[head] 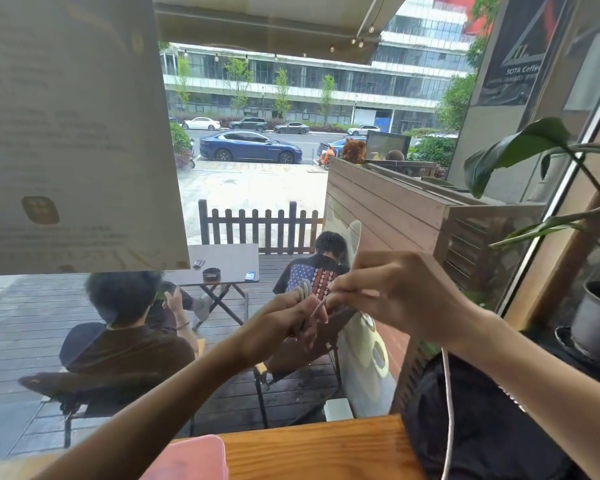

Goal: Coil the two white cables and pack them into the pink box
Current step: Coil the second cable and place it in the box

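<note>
White cable (448,403) mid-coil — loops stacked on the left hand (284,320), closed around them, raised in front of the window. Right hand (392,292) pinching the free strand, feeding the next turn. Tail hanging down past the black bag (482,427). Next, probably: another wrap, slack kept taut. Pink box (191,459) waiting at the wooden table (319,448) edge — clear air between. Second cable not seen.
</note>
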